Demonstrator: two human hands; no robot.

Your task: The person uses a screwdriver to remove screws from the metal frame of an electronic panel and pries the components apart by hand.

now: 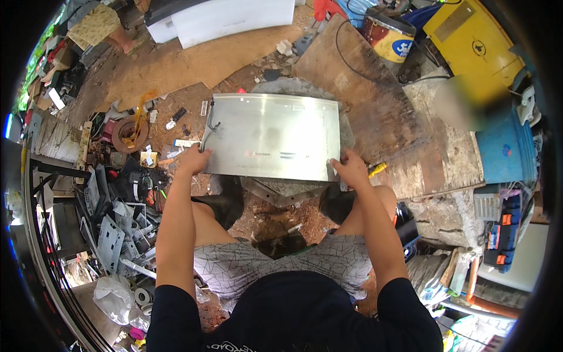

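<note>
A flat, silvery rectangular panel (264, 135), like the metal back of a screen, lies in front of my knees over a grey stone-like block (293, 87). Light glares off its right half. Thin dark wires (213, 124) run along its left edge. My left hand (196, 158) grips the near left edge, fingers partly hidden. At the near right corner my right hand (352, 168) holds the panel too, thumb on top. Just right of that hand sits a yellow-handled tool (378, 169).
Heaped electronic scrap (126, 226) crowds the left. Beyond the panel lie brown boards (234, 61) and a large white casing (234, 24). A round drum (390, 38), a yellow case (469, 41) and a blue bin (504, 152) stand to the right. A person's foot (126, 46) shows far left.
</note>
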